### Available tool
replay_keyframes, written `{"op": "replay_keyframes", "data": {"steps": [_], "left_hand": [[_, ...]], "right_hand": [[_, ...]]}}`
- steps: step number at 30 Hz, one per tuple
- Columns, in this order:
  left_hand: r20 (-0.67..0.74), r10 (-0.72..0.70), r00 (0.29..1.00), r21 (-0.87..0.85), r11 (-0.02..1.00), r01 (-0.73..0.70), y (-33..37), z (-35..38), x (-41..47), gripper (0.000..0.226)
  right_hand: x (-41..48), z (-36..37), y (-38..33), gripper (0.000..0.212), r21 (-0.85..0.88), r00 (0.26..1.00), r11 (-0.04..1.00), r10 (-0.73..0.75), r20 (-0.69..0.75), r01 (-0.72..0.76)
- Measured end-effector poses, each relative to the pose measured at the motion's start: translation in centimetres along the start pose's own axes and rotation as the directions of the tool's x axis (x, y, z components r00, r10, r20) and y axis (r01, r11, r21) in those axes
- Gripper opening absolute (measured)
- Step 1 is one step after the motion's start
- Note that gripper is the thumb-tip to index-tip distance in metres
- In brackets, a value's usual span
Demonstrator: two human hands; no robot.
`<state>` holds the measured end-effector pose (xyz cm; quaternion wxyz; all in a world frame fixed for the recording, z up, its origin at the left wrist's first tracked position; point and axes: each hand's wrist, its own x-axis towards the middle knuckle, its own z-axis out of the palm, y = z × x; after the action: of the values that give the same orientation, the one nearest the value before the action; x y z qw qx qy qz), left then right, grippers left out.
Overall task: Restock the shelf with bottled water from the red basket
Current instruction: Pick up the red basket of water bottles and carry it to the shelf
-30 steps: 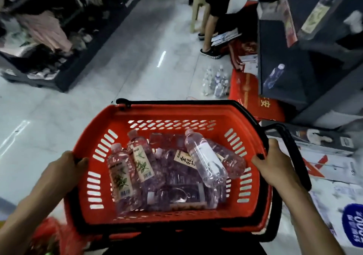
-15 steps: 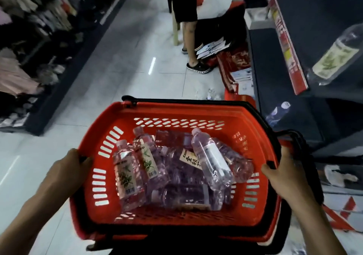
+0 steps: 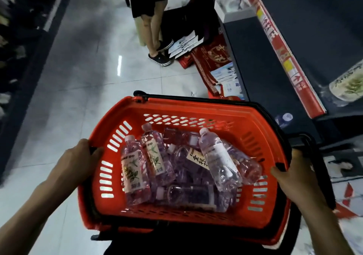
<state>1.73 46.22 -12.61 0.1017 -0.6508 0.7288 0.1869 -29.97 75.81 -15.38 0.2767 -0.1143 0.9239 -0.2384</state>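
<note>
**Holding a red basket of water bottles in a shop aisle**

I stand on a pale tiled floor [image 3: 82,89] in an aisle. A dark shelf [image 3: 306,44] runs along my right side, with a red price strip [image 3: 279,48] on its front edge. Dark racks [image 3: 17,44] of blurred goods line the left side. Ahead of me stands another person [image 3: 151,15], seen only from the waist down, in dark shorts and dark shoes. Red and white packets [image 3: 214,62] lie on the floor at the foot of the shelf, near that person's feet.

In front of me I carry the red basket [image 3: 176,115], held level, its slotted walls edged with black handles. My left hand [image 3: 78,160] is closed around the left rim, fingers curled over the edge. My right hand [image 3: 294,176] is clamped on the right rim, beside a black handle [image 3: 312,156] that hangs down outside.

Inside the basket lie the bottles [image 3: 176,168], clear plastic with pale caps, heaped loosely over each other. Two on the left show leaf-print labels; one on the right lies slanted on top with a plain white label. One labelled bottle [image 3: 347,82] lies on the shelf at the far right edge, blurred.
</note>
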Motion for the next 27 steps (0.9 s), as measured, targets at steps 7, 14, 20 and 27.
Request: {"op": "replay_keyframes", "data": {"steps": [7,14,20,27], "left_hand": [[0.061,0.054,0.997,-0.034,0.998,-0.052,-6.1,-4.1,16.2,0.041],[0.031,0.037,0.999,-0.043,0.998,-0.036,-14.6,-10.3,29.3,0.039],[0.103,-0.166,0.981,-0.108,0.978,0.177,-22.2,-8.9,35.8,0.039],[0.175,-0.328,0.928,-0.104,0.932,0.349,-27.2,-1.5,41.4,0.042]], "right_hand": [[0.6,8.7,-12.7,0.045,-0.002,0.996,0.996,0.086,-0.037,-0.087],[3.9,16.8,-26.4,0.057,-0.076,0.998,0.995,-0.060,0.020,0.061],[10.8,26.6,-35.5,0.058,-0.178,0.972,0.971,-0.119,0.203,0.157],[19.1,38.7,-40.1,0.058,-0.294,0.901,0.917,-0.134,0.413,0.271]]}}
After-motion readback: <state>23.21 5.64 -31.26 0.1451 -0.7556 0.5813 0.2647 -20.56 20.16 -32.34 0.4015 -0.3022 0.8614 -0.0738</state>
